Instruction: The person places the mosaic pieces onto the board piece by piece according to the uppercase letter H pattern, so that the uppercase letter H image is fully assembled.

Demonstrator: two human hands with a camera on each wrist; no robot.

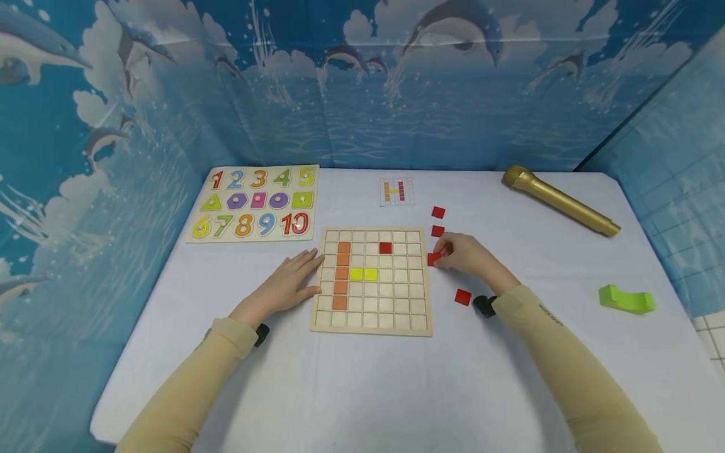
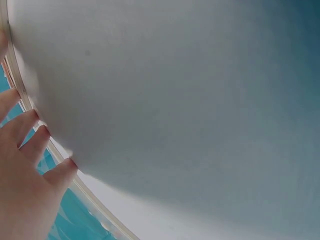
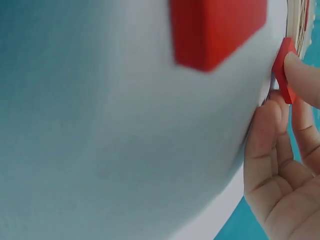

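Head view: the table carries everything, and the right hand's pinch is the reference for all places below.
Board: the largest working piece, a pale wooden grid tray just left of the pinch. It looks stiff and flat, probably light enough to slide, which would explain the left hand steadying it. It holds an orange column, two yellow tiles and one red tile.
Left hand: flat and relaxed on the cloth, fingers straight, tips touching the board's left edge, on the far side of the board from the pinch. It grasps nothing.
Right hand: fingers curled, pinching the tile by its edges between thumb and fingertip just off the board's right edge.
Tile: a small red square, thin, hard-edged and matte. I judge it light, rigid and not fragile, though its thinness makes it awkward to lift flat. Opposite edges are the best hold; the right wrist view shows it tipped up on edge.
Spare tiles: two red ones beyond the pinch, one nearer the person.
Card: a small pattern sheet further beyond.
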